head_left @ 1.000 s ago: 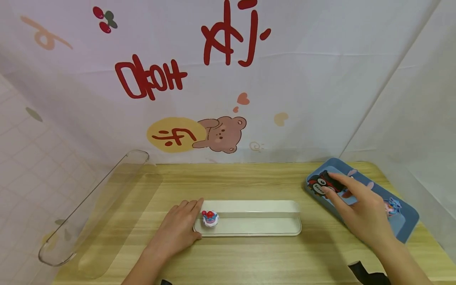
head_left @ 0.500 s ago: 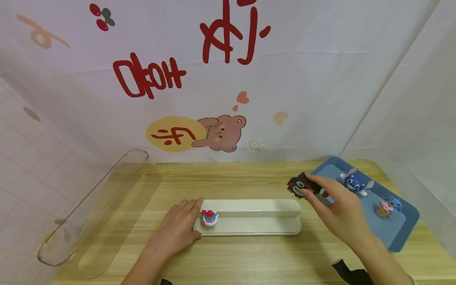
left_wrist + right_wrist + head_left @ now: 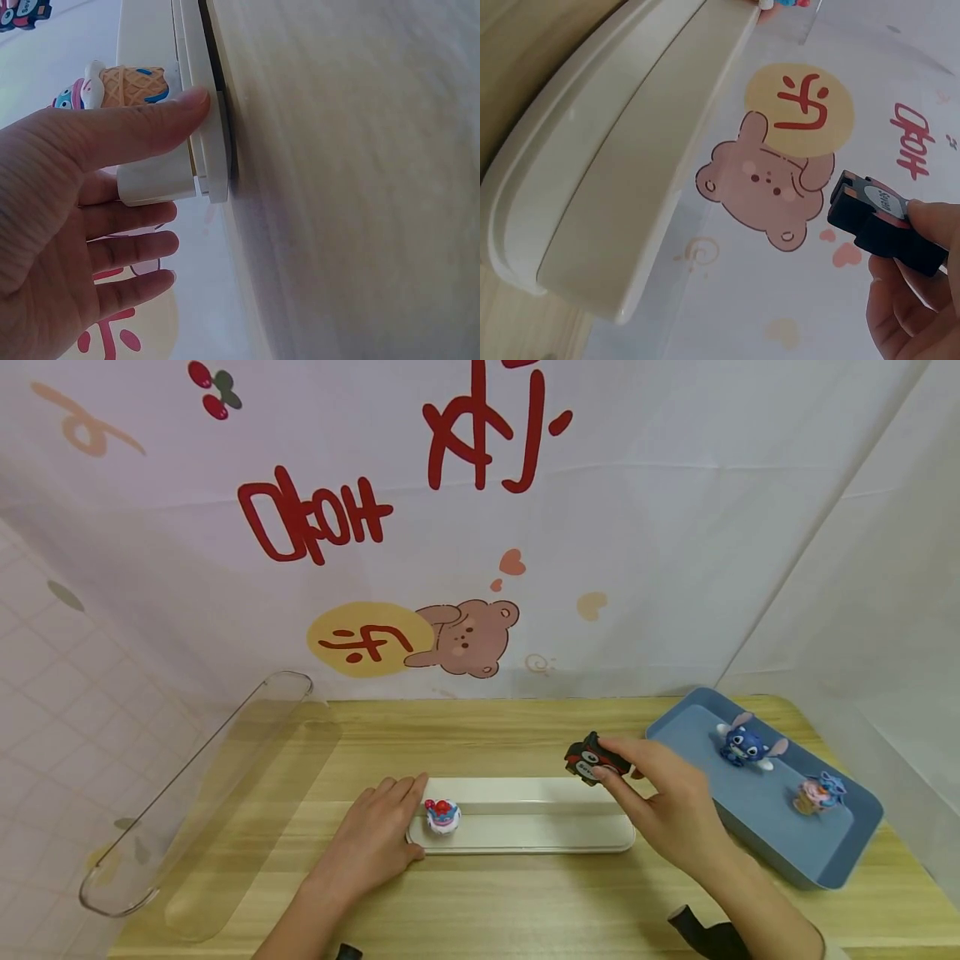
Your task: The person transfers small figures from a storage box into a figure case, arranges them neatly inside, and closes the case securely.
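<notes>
A long cream holder [image 3: 517, 835] with a raised back step lies mid-table. My left hand [image 3: 378, 827] grips its left end, thumb [image 3: 169, 124] on the front edge and fingers behind. An ice-cream-cone figurine [image 3: 442, 817] with a blue-and-white top and red balls stands on the holder beside that hand; its waffle cone [image 3: 135, 84] shows in the left wrist view. My right hand [image 3: 675, 793] pinches a small black-and-red toy [image 3: 585, 762] between thumb and fingers, above the holder's right part. A white oval label [image 3: 885, 199] reading "Seven" marks the toy.
At right, a blue tray [image 3: 780, 835] holds a blue big-eared figurine [image 3: 744, 745] and a cone figurine [image 3: 817, 793]. A clear long cover [image 3: 240, 802] lies at left. A printed white cloth [image 3: 637, 527] hangs behind the table.
My right hand has picked the black-and-red toy out of the blue tray and carried it left over the holder. My left hand has stayed on the holder's end.
</notes>
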The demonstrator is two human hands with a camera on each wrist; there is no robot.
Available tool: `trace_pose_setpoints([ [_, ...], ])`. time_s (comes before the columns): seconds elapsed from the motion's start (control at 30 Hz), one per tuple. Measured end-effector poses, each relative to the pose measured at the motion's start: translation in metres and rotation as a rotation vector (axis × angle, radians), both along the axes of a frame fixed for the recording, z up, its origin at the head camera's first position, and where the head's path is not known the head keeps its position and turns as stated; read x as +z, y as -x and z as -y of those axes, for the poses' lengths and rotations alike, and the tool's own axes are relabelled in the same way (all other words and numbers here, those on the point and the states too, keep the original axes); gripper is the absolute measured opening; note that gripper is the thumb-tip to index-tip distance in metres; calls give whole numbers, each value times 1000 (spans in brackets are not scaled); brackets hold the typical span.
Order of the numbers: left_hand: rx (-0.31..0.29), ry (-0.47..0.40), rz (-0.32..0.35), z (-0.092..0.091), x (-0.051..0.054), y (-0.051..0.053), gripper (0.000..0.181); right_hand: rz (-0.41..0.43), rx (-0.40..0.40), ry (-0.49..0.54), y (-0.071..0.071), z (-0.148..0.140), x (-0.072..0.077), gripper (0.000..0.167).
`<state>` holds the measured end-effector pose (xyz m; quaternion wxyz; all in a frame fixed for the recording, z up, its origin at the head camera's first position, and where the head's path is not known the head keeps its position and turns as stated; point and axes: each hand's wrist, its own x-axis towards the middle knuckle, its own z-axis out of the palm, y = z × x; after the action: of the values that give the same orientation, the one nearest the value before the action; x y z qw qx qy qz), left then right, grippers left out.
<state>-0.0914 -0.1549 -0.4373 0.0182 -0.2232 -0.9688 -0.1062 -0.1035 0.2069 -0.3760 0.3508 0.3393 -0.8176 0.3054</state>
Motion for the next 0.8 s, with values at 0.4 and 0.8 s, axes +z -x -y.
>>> trace_pose_setpoints([
  [0.4, -3, -11, -8, 0, 1, 0, 97, 47, 130, 0, 2, 24, -9, 38],
  [0.8, -8, -10, -9, 0, 2, -1, 97, 87, 206, -25, 5, 42, -22, 32],
])
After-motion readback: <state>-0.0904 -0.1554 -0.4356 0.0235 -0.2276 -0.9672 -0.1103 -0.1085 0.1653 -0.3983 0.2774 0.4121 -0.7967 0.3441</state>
